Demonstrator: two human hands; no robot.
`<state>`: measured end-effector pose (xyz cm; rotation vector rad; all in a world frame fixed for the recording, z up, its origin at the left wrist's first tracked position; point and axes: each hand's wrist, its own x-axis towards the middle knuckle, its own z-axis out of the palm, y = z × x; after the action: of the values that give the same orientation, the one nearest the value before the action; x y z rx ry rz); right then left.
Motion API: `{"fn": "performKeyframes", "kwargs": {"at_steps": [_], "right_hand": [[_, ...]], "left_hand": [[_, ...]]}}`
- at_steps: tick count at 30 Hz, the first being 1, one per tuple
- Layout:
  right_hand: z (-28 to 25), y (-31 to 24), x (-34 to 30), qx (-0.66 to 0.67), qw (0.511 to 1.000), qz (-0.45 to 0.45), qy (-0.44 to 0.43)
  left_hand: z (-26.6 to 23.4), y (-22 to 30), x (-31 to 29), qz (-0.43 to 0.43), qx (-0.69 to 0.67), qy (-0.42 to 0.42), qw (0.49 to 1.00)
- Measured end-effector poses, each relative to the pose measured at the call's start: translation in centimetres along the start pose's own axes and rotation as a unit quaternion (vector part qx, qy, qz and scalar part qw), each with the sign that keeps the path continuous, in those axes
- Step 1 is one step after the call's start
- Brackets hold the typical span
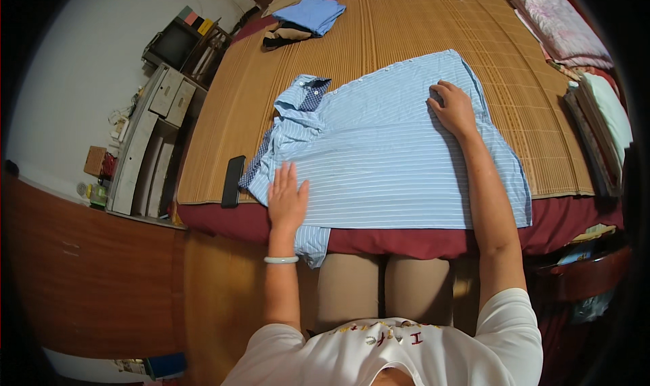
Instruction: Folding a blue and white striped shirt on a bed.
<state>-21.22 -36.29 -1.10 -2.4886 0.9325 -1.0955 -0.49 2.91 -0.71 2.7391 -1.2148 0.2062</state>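
A light blue striped shirt (386, 156) lies spread sideways on the bamboo mat, its collar to the left and its hem to the right. One sleeve hangs over the bed's near edge below my left hand. My left hand (288, 198) rests flat on the shirt near its shoulder, fingers stretched out. Farther up, toward the hem, my right hand (452, 108) lies on the cloth with fingers apart and slightly bent. Neither hand grips anything. Dark patterned cloth shows inside the collar and along the shoulder.
A black phone (233, 181) lies left of the shirt on the bamboo mat (230, 108). Folded blue clothes (310, 15) sit at the far left. Folded bedding (560, 24) and stacked cloths (602, 125) line the right side. A pale desk (145, 149) stands left of the bed.
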Motion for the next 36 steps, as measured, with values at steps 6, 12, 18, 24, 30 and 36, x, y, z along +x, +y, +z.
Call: {"fn": "performKeyframes", "kwargs": {"at_steps": [6, 12, 18, 24, 30, 36], "right_hand": [[0.3, 0.1, 0.0, -0.009, 1.0, 0.004, 0.006], [0.2, 0.2, -0.2, -0.006, 1.0, 0.003, 0.008], [0.5, 0.0, 0.0, 0.009, 1.0, -0.013, 0.008], [0.9, 0.3, 0.0, 0.013, 0.999, -0.016, 0.035], [0.2, 0.5, -0.1, 0.016, 1.0, -0.012, 0.021], [0.3, -0.2, 0.0, 0.012, 1.0, -0.015, 0.018]], "left_hand": [[-2.1, 2.1, 0.1, -0.05, 0.017, -0.047, 0.997], [-3.1, 14.5, 1.3, 0.178, -0.098, -0.09, 0.975], [-1.7, 23.8, 3.8, 0.369, -0.139, -0.114, 0.912], [0.9, 22.9, 9.3, 0.345, -0.086, -0.118, 0.927], [1.2, 16.3, 14.8, 0.193, -0.058, -0.13, 0.971], [2.1, 8.7, 18.2, 0.057, -0.042, -0.108, 0.992]]}}
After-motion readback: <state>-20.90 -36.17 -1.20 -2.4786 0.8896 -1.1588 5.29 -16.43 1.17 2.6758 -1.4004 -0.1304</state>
